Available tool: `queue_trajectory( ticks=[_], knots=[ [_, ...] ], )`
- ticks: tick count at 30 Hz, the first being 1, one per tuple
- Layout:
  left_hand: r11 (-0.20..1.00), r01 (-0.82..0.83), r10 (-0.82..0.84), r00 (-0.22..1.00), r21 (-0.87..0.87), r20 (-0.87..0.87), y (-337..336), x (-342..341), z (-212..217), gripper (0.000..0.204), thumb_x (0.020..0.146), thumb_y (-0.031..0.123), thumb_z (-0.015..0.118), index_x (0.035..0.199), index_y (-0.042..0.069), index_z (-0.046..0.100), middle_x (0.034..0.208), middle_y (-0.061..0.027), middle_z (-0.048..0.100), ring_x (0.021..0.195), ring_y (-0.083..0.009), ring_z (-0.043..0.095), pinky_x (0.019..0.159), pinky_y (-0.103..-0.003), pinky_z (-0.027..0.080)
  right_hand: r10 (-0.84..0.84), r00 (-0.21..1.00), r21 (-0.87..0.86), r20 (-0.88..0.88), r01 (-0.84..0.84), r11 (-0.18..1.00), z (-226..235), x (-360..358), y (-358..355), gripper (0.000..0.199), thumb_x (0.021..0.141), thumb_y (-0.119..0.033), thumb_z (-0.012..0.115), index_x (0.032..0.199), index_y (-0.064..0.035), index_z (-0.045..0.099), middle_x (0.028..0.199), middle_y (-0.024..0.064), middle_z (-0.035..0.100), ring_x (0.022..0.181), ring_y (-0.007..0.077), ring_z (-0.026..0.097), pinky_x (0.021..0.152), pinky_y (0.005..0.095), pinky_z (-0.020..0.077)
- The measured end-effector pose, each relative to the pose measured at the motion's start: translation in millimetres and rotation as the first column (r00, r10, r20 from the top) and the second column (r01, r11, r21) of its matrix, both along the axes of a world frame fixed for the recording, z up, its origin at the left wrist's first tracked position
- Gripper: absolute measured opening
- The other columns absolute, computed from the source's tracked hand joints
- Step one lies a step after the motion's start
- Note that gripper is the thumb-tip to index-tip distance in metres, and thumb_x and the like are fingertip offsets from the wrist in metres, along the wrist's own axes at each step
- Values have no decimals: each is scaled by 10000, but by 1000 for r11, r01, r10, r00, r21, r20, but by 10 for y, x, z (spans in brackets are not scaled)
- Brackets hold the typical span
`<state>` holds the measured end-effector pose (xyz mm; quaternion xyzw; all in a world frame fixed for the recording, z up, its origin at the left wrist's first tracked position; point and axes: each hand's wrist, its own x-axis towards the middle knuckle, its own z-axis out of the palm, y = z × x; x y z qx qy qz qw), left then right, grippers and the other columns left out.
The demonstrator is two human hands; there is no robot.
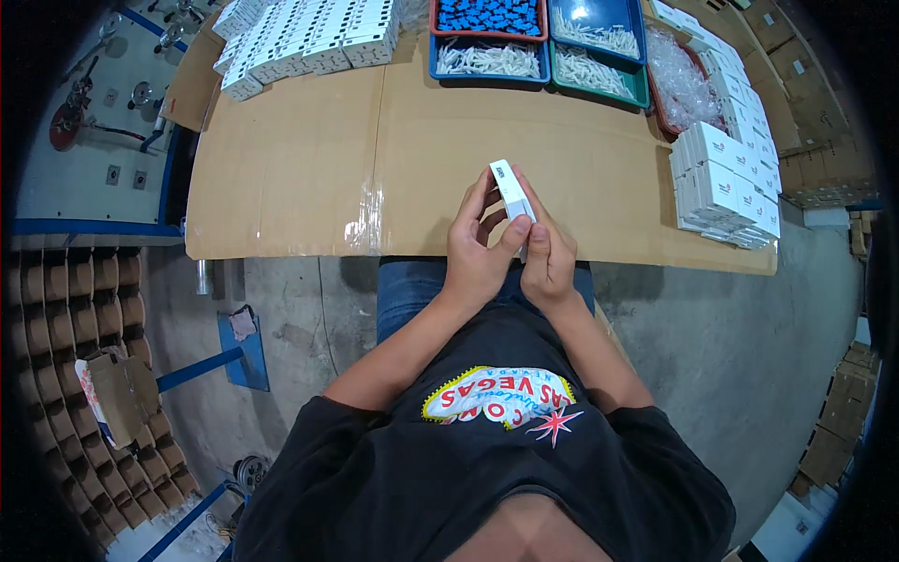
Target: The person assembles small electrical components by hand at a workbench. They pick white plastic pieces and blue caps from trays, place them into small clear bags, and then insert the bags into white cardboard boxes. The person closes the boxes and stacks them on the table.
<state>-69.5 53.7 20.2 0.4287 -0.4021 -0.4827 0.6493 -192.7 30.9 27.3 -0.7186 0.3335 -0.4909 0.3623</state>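
A small white box [510, 192] is held upright between both my hands, just above the near edge of the cardboard-covered table [300, 178]. My left hand [479, 234] grips it from the left, its thumb near the lower end and its fingers behind. From the other side my right hand [550, 248] closes round it, thumb up beside the left thumb. One narrow face of the box points up, with a dark printed mark near its far end. The lower part is hidden by my fingers.
Rows of white boxes [314, 37] stand at the far left; more white boxes [726, 183] are stacked at the right. At the back, a red tray [489, 36] holds blue pieces, and blue [490, 82] and green [599, 92] trays hold white pieces. Clear plastic bags [679, 80] fill a basket.
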Motion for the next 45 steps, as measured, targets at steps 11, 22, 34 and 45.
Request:
queue_trajectory(
  ticks=[11, 22, 34, 45],
  knots=[
    [981, -17, 64, 969, -193, 240, -57, 99, -55, 969, 899, 314, 806, 1615, -43, 260, 1564, -189, 425, 1460, -289, 444, 1203, -442, 372, 36, 937, 316, 347, -153, 936, -23, -8, -116, 622, 1147, -424, 350, 1522, 57, 470, 1579, 195, 499, 1432, 306, 513, 1159, 388, 424],
    [912, 33, 191, 848, -408, 494, -141, 164, -84, 1115, 924, 802, 474, 1556, -102, 311, 1508, -280, 438, 1425, -386, 435, 1195, -492, 336, -49, 892, 625, 449, -274, 731, 249, 181, 81, 576, 1078, -260, 605, 1547, 36, 449, 1455, 128, 572, 1341, 190, 540, 1108, 348, 434],
    [880, -159, 379, 804, -448, 458, -116, 195, -108, 956, 982, 746, 416, 1395, -111, 516, 1303, -285, 543, 1187, -399, 577, 1006, -463, 487, -125, 940, 606, 317, -99, 789, 342, 464, 219, 530, 1136, -284, 500, 1539, 59, 469, 1311, 98, 664, 1210, 139, 591, 1040, 292, 470],
    [855, -198, 428, 793, -480, 435, -32, 147, -104, 862, 955, 647, 441, 1324, -123, 557, 1254, -281, 555, 1136, -394, 590, 942, -453, 515, -80, 966, 556, 245, -72, 828, 422, 378, 367, 495, 1162, -355, 412, 1328, 59, 627, 1013, 36, 653, 931, 92, 566, 826, 278, 495]
  ],
)
